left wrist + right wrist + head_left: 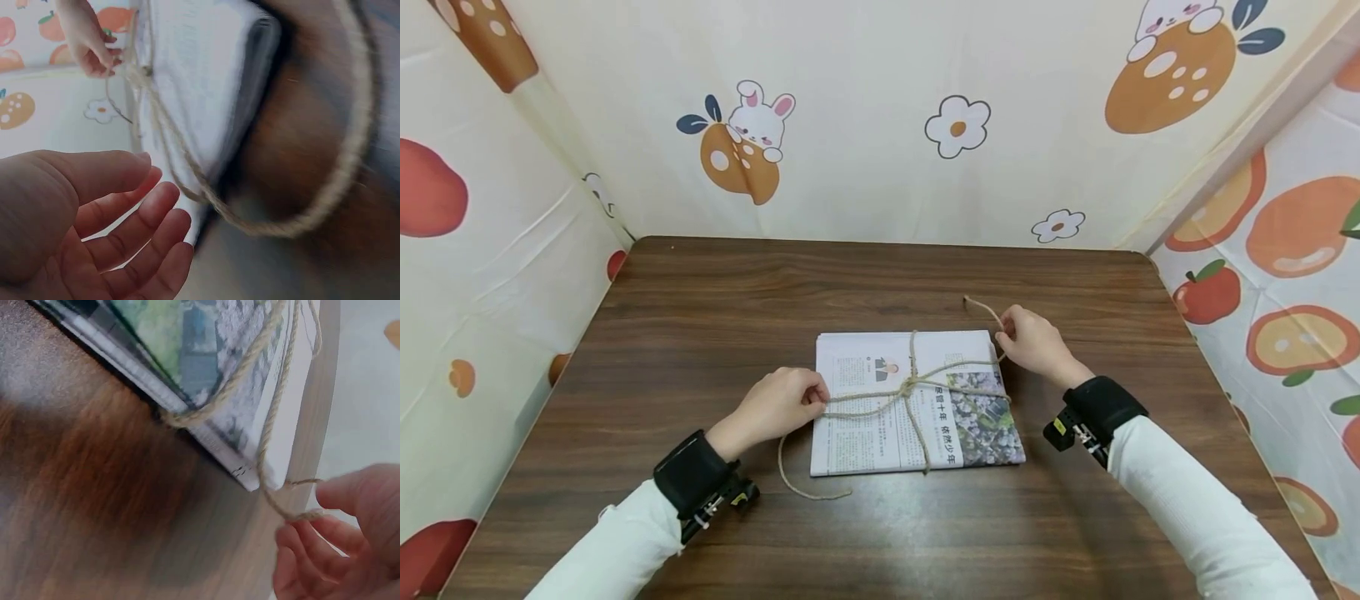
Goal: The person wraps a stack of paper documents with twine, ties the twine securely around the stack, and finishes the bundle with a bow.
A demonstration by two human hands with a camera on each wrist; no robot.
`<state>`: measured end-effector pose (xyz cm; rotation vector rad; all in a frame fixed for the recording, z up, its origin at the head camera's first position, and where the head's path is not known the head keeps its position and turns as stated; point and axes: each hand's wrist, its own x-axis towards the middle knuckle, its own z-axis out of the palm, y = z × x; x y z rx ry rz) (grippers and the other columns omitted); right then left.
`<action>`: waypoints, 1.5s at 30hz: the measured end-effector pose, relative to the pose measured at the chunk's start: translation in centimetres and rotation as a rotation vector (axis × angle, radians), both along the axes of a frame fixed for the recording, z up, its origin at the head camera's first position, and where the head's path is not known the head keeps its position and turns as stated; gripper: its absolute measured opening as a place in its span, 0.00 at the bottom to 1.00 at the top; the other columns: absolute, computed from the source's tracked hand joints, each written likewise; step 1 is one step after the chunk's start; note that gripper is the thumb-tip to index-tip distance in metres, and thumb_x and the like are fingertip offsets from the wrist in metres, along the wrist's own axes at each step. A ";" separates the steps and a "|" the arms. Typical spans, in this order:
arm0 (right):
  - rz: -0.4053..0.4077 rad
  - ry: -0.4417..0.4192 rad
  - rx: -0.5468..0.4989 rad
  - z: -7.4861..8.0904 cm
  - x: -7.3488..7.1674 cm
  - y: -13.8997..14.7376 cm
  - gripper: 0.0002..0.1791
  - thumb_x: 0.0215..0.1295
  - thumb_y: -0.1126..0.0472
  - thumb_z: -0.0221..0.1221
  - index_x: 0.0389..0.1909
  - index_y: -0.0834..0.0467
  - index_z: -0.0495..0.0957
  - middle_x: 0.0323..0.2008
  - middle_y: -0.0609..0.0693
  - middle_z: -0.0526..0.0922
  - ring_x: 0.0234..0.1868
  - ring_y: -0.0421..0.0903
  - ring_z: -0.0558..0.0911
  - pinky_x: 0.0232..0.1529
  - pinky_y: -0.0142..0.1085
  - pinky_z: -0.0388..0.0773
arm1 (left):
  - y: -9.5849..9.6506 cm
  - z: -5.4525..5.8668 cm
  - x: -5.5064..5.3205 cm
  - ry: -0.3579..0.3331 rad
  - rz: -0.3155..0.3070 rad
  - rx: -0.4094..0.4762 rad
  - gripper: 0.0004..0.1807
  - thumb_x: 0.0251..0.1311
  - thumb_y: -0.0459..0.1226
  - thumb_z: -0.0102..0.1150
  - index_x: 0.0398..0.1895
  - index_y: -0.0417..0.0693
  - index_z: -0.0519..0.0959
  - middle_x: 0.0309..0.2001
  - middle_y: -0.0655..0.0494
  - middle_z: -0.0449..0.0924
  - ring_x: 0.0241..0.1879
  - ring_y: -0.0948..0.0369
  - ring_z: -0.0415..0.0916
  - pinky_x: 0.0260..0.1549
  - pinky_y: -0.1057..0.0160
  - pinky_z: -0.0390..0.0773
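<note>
A stack of folded newspapers [865, 433] lies flat on the table, with a colour photo on its right part. Twine [917, 429] crosses it both ways and meets in a knot [907, 386] on top. At the right edge, my right hand [1030, 340] pinches one loose end of the twine [269, 434] between thumb and fingers; its tip sticks out beyond. Beside the left edge is my left hand [782, 404], its fingers loosely bent with no twine between them in the left wrist view. The other loose end [356, 125] curves past these fingers onto the table.
The brown wood-grain table [737, 292] reaches a pale cloth wall [865, 167] printed with rabbits and flowers. Fruit-patterned cloth [1300, 333] hangs along the right side, with more on the left. Both wrists carry black straps [1101, 408] with small cameras.
</note>
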<state>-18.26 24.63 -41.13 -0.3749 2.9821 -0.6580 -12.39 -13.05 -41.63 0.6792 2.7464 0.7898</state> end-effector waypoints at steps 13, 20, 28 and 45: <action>0.406 0.125 0.048 0.3 0.4 -3.7 0.06 0.59 0.69 0.57 0.37 0.62 0.76 0.34 0.54 0.78 0.37 0.48 0.78 0.36 0.40 0.74 | 6.2 1.3 -0.3 0.033 -0.035 -0.088 0.06 0.54 0.38 0.60 0.21 0.56 0.78 0.20 0.64 0.71 0.21 0.66 0.66 0.20 0.66 0.65; 0.494 0.105 0.121 -1.0 0.8 -5.3 0.05 0.57 0.68 0.59 0.35 0.59 0.76 0.30 0.51 0.75 0.32 0.46 0.75 0.34 0.38 0.71 | 8.3 0.2 -0.4 0.009 -0.043 -0.110 0.10 0.56 0.41 0.59 0.19 0.54 0.75 0.18 0.64 0.70 0.19 0.65 0.66 0.17 0.66 0.64; 0.523 0.083 0.169 -0.9 1.0 -5.7 0.05 0.60 0.67 0.57 0.29 0.56 0.71 0.25 0.46 0.71 0.25 0.40 0.67 0.31 0.36 0.65 | 9.1 -0.3 -0.2 0.057 -0.013 -0.110 0.13 0.56 0.38 0.57 0.15 0.54 0.72 0.16 0.63 0.68 0.17 0.66 0.63 0.15 0.68 0.61; 0.488 0.140 0.138 1.0 0.5 -5.8 0.08 0.63 0.68 0.53 0.28 0.57 0.65 0.22 0.45 0.66 0.20 0.38 0.60 0.24 0.32 0.56 | 8.0 0.6 0.8 0.114 -0.007 -0.086 0.11 0.54 0.38 0.61 0.16 0.56 0.74 0.19 0.64 0.73 0.18 0.67 0.66 0.15 0.68 0.65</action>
